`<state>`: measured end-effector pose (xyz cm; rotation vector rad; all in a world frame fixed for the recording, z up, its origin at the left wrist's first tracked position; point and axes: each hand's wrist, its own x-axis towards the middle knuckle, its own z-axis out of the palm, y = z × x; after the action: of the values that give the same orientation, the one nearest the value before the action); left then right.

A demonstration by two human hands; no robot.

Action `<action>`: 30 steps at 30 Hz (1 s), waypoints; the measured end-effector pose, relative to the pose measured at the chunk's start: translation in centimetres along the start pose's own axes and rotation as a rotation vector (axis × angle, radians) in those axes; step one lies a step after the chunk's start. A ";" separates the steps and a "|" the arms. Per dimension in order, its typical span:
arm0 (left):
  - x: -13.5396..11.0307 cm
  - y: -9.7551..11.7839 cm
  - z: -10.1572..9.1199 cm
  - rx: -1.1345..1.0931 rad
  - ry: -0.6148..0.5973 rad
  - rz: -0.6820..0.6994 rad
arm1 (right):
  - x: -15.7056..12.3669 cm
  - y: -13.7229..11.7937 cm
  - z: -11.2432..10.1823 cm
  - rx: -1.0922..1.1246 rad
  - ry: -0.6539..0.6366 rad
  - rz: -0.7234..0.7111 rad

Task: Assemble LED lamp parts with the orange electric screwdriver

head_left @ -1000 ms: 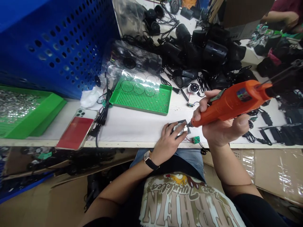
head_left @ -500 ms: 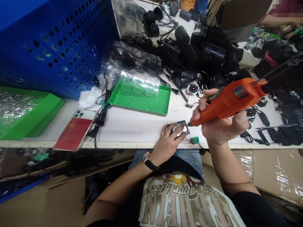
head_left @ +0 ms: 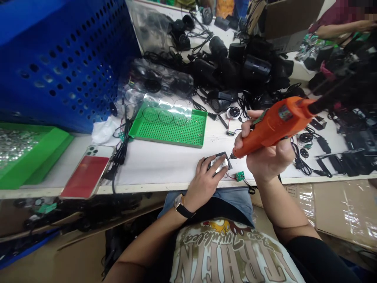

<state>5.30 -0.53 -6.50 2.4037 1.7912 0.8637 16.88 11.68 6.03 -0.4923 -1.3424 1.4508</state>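
My right hand (head_left: pixel 269 155) is closed around an orange electric screwdriver (head_left: pixel 275 124), whose tip points down at a small black-framed part (head_left: pixel 221 162) near the table's front edge. My left hand (head_left: pixel 204 181), with a watch on its wrist, grips that part and presses it onto the white tabletop. A small green circuit board (head_left: pixel 240 176) on thin wires lies just right of the part, below the screwdriver tip.
A green perforated tray (head_left: pixel 171 127) with clear round lenses sits behind. A phone with a red case (head_left: pixel 86 177) lies at the front left, beside another green tray (head_left: pixel 29 157) and a blue crate (head_left: pixel 59 59). Black lamp housings and cables (head_left: pixel 244 70) crowd the back. Another person's arm (head_left: pixel 341 27) is at top right.
The view has shifted slightly, so everything sits a little further left. Both hands keep their hold; the screwdriver tip stays at the part.
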 end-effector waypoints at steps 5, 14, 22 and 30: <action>0.1 0.0 -0.1 0.017 0.013 0.013 | 0.8 0.1 0.4 -0.072 0.120 -0.035; 0.1 -0.1 0.1 0.029 0.024 0.024 | 2.1 0.3 0.2 -0.063 0.123 -0.013; 0.1 -0.1 0.3 0.009 0.043 0.026 | 1.1 0.3 -0.7 -0.018 0.097 0.018; 0.1 -0.1 0.5 0.001 0.032 0.017 | 0.2 1.6 -2.5 -0.179 0.060 -0.054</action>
<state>5.44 -0.26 -6.89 2.4233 1.7845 0.9088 18.23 13.31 3.99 -0.6065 -1.4341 1.2686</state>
